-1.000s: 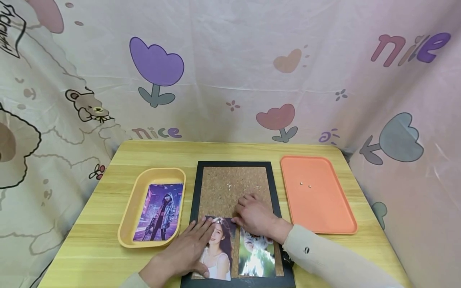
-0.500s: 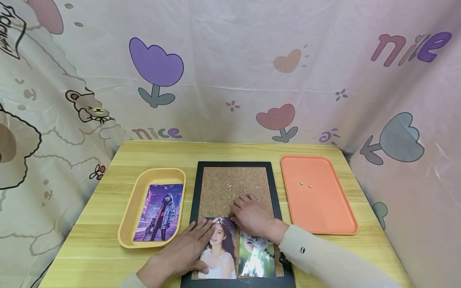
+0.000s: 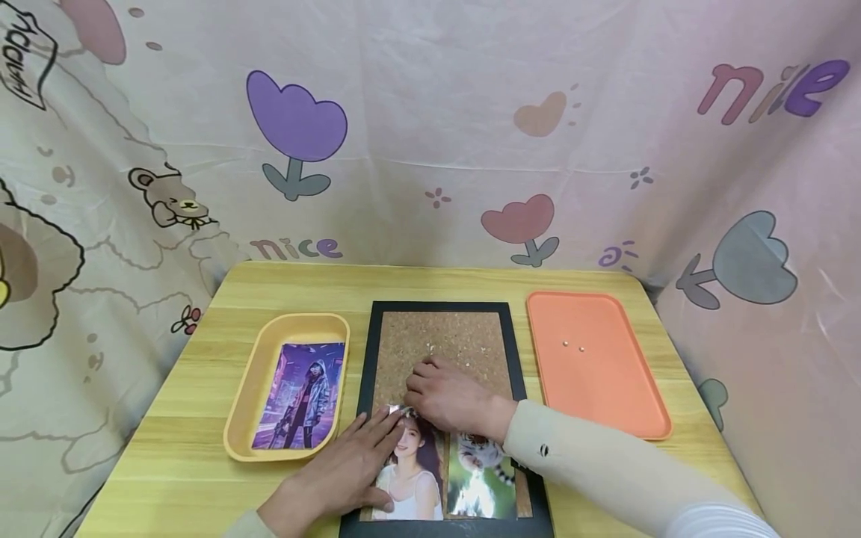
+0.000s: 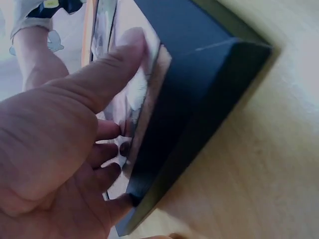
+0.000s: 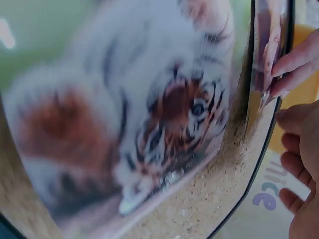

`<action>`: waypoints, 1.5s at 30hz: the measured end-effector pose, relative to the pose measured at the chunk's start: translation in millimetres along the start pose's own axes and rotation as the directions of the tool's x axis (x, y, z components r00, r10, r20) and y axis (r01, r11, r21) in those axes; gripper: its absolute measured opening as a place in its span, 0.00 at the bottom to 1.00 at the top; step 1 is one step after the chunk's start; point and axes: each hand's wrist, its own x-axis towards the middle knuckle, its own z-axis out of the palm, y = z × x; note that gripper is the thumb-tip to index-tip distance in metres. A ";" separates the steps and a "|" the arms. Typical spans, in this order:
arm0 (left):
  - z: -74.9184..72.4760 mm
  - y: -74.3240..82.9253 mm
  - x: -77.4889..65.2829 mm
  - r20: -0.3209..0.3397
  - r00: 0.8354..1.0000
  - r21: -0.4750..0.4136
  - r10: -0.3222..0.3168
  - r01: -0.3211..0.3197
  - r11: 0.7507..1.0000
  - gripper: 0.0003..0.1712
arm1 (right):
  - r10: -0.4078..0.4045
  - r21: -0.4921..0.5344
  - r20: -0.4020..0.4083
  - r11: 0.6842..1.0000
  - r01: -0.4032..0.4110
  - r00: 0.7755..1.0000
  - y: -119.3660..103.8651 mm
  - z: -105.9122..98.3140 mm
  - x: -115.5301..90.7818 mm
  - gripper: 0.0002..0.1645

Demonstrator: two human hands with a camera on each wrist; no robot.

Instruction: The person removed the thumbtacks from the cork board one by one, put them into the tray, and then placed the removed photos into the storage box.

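My left hand lies spread over the left side of a portrait photo, on the lower left of a black-framed cork board. In the left wrist view, its thumb rests on the photo. My right hand has curled fingers at the photo's top edge; whether they pinch anything is hidden. In the right wrist view, its fingers stand above the cork. Right of the portrait lies a white tiger photo, with a shiny spot near its top edge.
Left of the board stands a yellow tray holding a purple picture of a hooded figure. An orange tray on the right carries two small round pins. A printed curtain hangs behind the wooden table.
The portrait photo has shifted slightly right and straightened. My right hand has moved left along its top edge, uncovering more of the tiger photo. My left hand stays nearly in place.
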 end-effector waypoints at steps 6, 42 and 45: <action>3.2 -4.5 0.3 -0.026 0.999 0.081 0.042 -0.040 0.996 0.63 | -0.129 -0.120 0.043 0.984 0.133 0.991 2.3 1.3 6.5 0.16; 4.5 -10.5 -8.8 -0.035 0.997 0.112 0.069 -0.064 0.992 0.65 | -0.480 -0.169 0.085 0.857 0.487 0.873 12.7 6.0 34.1 0.22; 5.0 -10.7 -8.6 -0.036 0.997 0.103 0.070 -0.066 0.992 0.65 | -0.514 -0.178 0.083 0.835 0.520 0.854 15.2 7.6 35.2 0.22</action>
